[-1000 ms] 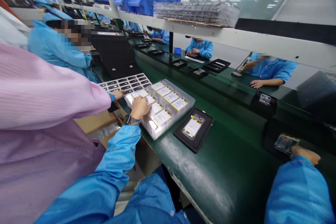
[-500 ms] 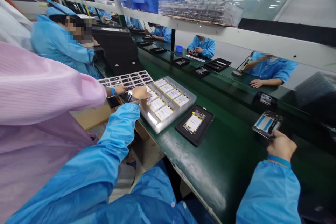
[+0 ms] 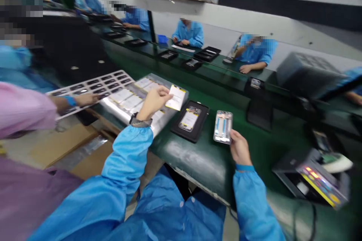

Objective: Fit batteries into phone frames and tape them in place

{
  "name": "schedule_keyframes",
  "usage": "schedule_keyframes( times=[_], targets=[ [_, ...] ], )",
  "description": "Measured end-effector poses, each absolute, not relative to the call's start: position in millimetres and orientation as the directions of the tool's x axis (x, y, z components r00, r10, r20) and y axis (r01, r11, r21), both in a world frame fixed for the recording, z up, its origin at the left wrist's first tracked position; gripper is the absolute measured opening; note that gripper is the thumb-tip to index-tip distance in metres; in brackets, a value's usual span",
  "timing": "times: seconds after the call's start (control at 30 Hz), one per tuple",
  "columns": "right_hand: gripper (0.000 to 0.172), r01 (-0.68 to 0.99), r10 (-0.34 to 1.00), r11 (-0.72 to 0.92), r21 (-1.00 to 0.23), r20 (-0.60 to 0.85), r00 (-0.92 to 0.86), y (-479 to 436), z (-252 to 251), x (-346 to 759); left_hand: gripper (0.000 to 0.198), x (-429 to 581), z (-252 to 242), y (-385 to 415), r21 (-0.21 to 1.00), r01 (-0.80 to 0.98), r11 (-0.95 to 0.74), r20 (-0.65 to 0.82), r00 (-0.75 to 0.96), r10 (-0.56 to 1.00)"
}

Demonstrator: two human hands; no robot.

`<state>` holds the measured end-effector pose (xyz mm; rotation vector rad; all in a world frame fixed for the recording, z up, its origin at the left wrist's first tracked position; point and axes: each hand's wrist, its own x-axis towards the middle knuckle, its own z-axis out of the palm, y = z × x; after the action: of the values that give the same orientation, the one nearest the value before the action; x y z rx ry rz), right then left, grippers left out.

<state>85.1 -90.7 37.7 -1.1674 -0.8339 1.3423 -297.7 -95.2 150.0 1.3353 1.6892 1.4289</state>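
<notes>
My left hand [image 3: 154,102] pinches a white battery with yellow edges [image 3: 177,97], held just above the right end of a clear tray [image 3: 162,123] filled with several similar batteries. My right hand [image 3: 240,147] grips an open phone frame [image 3: 223,126] by its lower corner, lifted over the green belt [image 3: 203,158]. Between my hands, a black holder [image 3: 177,131] lies on the belt with another phone body [image 3: 189,118] in it.
A person in a pink sleeve [image 3: 25,107] at my left rests a hand [image 3: 85,99] on a sheet of black labels [image 3: 87,86]. Co-workers in blue sit across the belt. A machine with a lit panel [image 3: 316,177] stands at the right. Cardboard [image 3: 70,147] lies below.
My left hand has lifted a battery out of the tray toward the right. My right hand has carried the phone frame leftward, nearer the black holder. The view has swung right.
</notes>
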Motion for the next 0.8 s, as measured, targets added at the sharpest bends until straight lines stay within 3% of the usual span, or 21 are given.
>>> schedule_keyframes(
  times=[0.1, 0.23, 0.47, 0.57, 0.67, 0.73, 0.8],
  targets=[
    [0.036, -0.342, 0.984, -0.128, -0.931, -0.163, 0.075, -100, 37, 73, 0.038, -199, 118, -78, 0.999, 0.022, 0.024, -0.022, -0.097, 0.995],
    [0.04, -0.372, 0.973, -0.103, -0.922, -0.171, 0.155, -103, 32, 73, 0.048, -114, 86, -62, 0.992, -0.047, 0.118, -0.116, 0.048, 0.992],
    [0.044, -0.464, 0.971, -0.078, -0.882, -0.173, 0.167, -106, 30, 71, 0.039, -91, 69, -52, 0.992, 0.083, 0.1, -0.11, 0.119, 0.987],
    [0.042, -0.483, 0.975, -0.087, -0.871, -0.175, 0.139, -110, 32, 68, 0.025, -94, 66, -58, 0.951, 0.306, -0.051, 0.032, 0.067, 0.997],
    [0.043, -0.485, 0.978, -0.091, -0.869, -0.169, 0.119, -114, 36, 67, 0.024, -99, 65, -62, 0.855, 0.493, -0.159, 0.161, 0.039, 0.986],
    [0.045, -0.479, 0.98, -0.097, -0.873, -0.167, 0.106, -116, 40, 66, 0.031, -101, 64, -62, 0.852, 0.5, -0.158, 0.186, -0.007, 0.983],
    [0.047, -0.474, 0.983, -0.102, -0.874, -0.163, 0.089, -118, 43, 66, 0.041, -102, 62, -60, 0.916, 0.38, -0.126, 0.14, -0.008, 0.99]
  ],
)
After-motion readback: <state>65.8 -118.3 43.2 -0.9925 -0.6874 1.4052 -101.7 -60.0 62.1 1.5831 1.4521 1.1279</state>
